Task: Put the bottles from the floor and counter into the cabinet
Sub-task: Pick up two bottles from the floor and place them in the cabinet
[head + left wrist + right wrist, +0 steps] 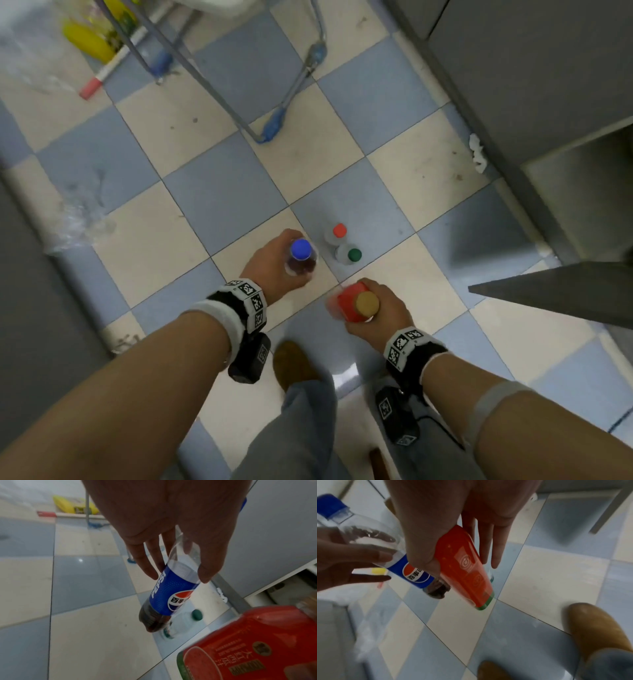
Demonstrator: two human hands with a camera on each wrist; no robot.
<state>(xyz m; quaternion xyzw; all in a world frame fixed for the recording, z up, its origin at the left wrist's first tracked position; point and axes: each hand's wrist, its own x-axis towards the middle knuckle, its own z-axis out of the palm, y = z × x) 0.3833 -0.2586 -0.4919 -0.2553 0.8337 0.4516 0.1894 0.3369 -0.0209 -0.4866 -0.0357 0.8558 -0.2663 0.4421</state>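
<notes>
My left hand (274, 263) grips a Pepsi bottle (301, 258) with a blue cap, held upright above the floor; in the left wrist view the fingers (145, 561) wrap its clear upper part above the blue label (171, 593). My right hand (380, 308) grips a red juice bottle (352, 303) with a tan cap, and its red body (465, 568) shows between thumb and fingers. Two clear bottles stand on the floor just beyond the hands: one with a red cap (339, 230), one with a green cap (354, 255).
The open cabinet door (561, 294) juts in at the right, with grey cabinet fronts (534, 68) behind it. A metal chair frame (239, 102), a yellow bag (89, 37) and crumpled plastic (82, 222) lie on the checkered floor. My brown shoes (594, 628) stand below.
</notes>
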